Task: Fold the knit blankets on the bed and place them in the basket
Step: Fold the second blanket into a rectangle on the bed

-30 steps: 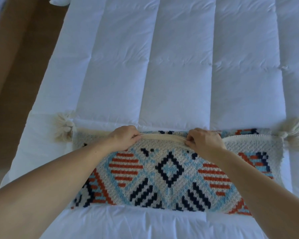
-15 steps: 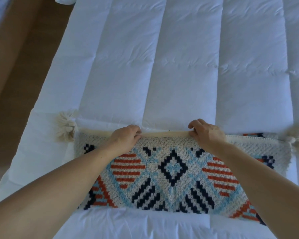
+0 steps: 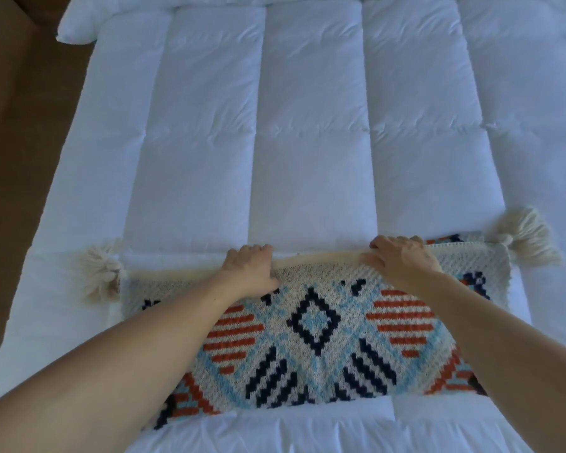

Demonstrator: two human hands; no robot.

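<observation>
A knit blanket (image 3: 314,348) with navy, orange and light-blue diamond patterns lies folded into a long strip across the near part of the bed (image 3: 307,142). Cream tassels hang off its far corners, one on the left (image 3: 100,273) and one on the right (image 3: 526,237). My left hand (image 3: 250,268) and my right hand (image 3: 402,259) both pinch the cream far edge of the top layer, about a hand's width either side of the middle. The basket is not in view.
A white quilted duvet covers the whole bed. A pillow corner (image 3: 79,24) shows at the far left. Brown wooden floor (image 3: 20,142) runs along the bed's left side.
Both hands have pushed the blanket's top edge farther away across the bed, lining it up over the layer beneath. My hands have spread slightly apart, and the view has tilted up.
</observation>
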